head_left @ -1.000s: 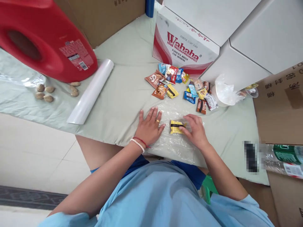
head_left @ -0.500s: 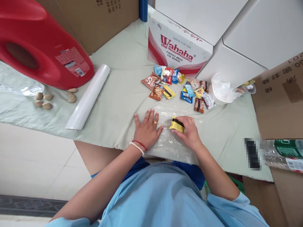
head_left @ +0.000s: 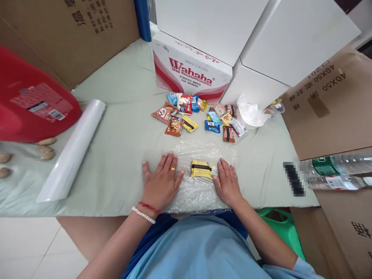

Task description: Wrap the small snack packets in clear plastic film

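Note:
A yellow snack packet (head_left: 201, 169) with a dark stripe lies on a sheet of clear plastic wrap (head_left: 197, 197) spread over the cloth. My left hand (head_left: 161, 180) rests flat on the left part of the wrap, fingers stretched out, apart from the packet. To the packet's right, my right hand (head_left: 228, 181) lies palm down with its fingers extended; its thumb is close beside the packet. Neither hand holds anything. Beyond the wrap are two clusters of small wrapped snacks, among them a brown cookie packet (head_left: 174, 126) and a blue packet (head_left: 212, 126).
A white roll (head_left: 72, 151) lies at left near a red jug (head_left: 37, 100) and several brown nuts (head_left: 46, 153). Behind the snacks stands a Wahaha carton (head_left: 190, 69). A white bowl (head_left: 250, 121) holding crumpled plastic is at right, with plastic bottles (head_left: 337, 164) farther right.
My right hand has let go of the yellow packet, which now lies on the wrap, and has opened flat beside it. The camera view has shifted, too.

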A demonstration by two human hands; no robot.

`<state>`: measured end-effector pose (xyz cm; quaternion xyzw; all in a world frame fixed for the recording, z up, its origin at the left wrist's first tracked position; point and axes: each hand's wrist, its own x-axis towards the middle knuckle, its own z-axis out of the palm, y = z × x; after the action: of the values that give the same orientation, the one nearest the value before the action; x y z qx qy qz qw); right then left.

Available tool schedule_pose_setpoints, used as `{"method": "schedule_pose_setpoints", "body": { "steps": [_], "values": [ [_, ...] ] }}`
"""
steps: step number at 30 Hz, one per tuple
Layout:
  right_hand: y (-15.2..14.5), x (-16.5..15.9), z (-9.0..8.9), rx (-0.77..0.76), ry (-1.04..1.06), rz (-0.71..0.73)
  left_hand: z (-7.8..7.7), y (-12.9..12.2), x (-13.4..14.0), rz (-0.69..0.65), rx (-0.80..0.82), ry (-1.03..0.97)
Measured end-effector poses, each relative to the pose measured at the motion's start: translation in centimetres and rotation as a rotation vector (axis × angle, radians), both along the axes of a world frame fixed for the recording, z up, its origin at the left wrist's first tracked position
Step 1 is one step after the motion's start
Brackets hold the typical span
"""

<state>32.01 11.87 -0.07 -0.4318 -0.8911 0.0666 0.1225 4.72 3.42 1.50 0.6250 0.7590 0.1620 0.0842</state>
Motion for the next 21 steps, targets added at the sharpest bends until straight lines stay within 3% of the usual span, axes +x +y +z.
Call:
{"method": "schedule_pose_setpoints", "body": {
  "steps": [3, 6, 9, 12, 17, 21],
  "values": [
    [1.6, 1.5, 0.8, -0.094, 0.043, 0.048, -0.2, -0.9, -0.9, -0.071, 0.034, 0.039],
    [5.6, 1.2, 3.3, -0.147, 0.205, -0.03, -0.4, -1.4, -1.0, -0.075, 0.092, 0.054],
    [11.8, -1.8, 6.5, -0.114, 0.245, -0.152, -0.5, -1.5, -0.9, -0.073, 0.129, 0.06],
    [18.2, -6.8, 8.6, -0.095, 0.048, -0.151, -0.5, -1.4, -0.9, -0.074, 0.143, 0.069],
    [24.5, -14.1, 8.8, -0.177, -0.214, -0.301, -0.6, -1.2, -1.1, -0.07, 0.121, 0.081],
    [25.5, -14.7, 8.8, -0.169, -0.201, -0.352, -0.4, -1.1, -1.0, -0.062, 0.09, 0.074]
  ]
}}
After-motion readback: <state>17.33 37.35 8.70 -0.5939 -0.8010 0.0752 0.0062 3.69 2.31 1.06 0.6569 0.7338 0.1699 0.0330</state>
